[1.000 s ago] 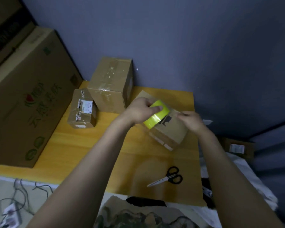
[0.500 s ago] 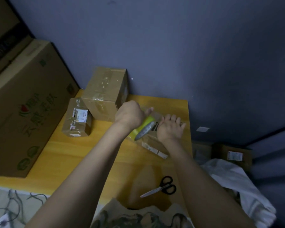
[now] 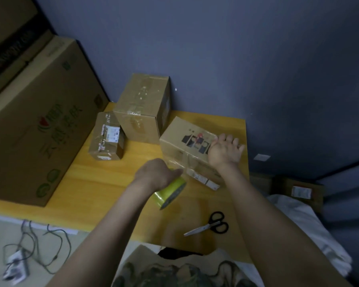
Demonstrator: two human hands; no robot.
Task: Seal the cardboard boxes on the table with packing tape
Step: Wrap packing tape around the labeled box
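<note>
Black-handled scissors (image 3: 210, 224) lie closed near the near edge of the desk (image 3: 112, 183), toward its right corner, blades pointing left. To the left, off the desk's near edge, loose cables (image 3: 39, 245) trail over a pale surface. Past the right edge a white cloth (image 3: 298, 214) is bunched up.

Beyond the scissors, around the middle of the desk, the left hand (image 3: 157, 175) grips the yellow-green roll (image 3: 170, 192) of tape, fingers curled over its top, the roll tilted and held just above the wood. A shiny clear strip shows between the roll and the near side of the box (image 3: 180, 131); I cannot tell exactly where it ends on the cardboard.

The box sits close to the right edge, turned at an angle to it, with a dark printed figure on its top and paper labels low on its near side. The right hand (image 3: 224, 151) lies flat on the right end of its top, fingers straight and spread, pressing down.

Farther back, a tall box (image 3: 141, 106) stands at the far edge by the wall, clear tape across its top. A small box (image 3: 106, 137) with a white label sits just left of it. A big printed carton (image 3: 39, 121) covers the left edge of the desk.
</note>
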